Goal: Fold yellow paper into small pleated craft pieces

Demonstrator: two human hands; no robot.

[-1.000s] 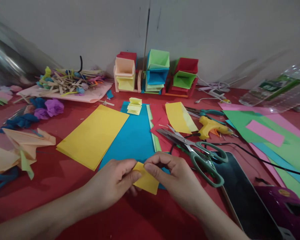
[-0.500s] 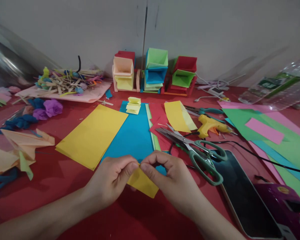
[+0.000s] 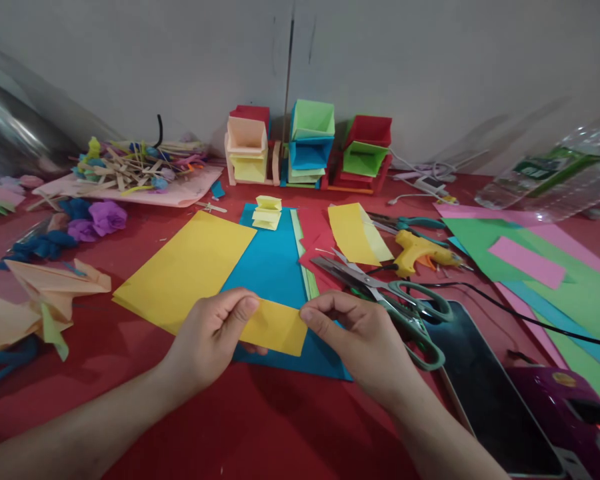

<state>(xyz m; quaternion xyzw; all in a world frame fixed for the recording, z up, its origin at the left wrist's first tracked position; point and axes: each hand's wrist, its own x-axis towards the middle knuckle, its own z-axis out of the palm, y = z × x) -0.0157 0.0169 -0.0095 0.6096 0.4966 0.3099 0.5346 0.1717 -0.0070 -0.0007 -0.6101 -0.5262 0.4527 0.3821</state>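
My left hand (image 3: 207, 337) and my right hand (image 3: 360, 340) hold a small folded yellow paper (image 3: 275, 325) between them, each pinching one end, just above the red table (image 3: 260, 433). Under it lies a blue paper sheet (image 3: 275, 267), with a larger yellow sheet (image 3: 185, 270) to its left. A small folded pale-yellow piece (image 3: 267, 212) rests at the blue sheet's far end.
Green-handled scissors (image 3: 385, 293), a yellow glue gun (image 3: 420, 250) with black cord and a phone (image 3: 485, 387) lie to the right. Coloured paper boxes (image 3: 310, 143) stand by the wall. Sticks (image 3: 130, 167), paper flowers (image 3: 100, 217), green and pink sheets (image 3: 540, 267) and a plastic bottle (image 3: 555, 177) surround them.
My hands have moved apart and a little away from me, and the yellow paper now lies stretched out flat between them instead of hanging from a pinch at one corner.
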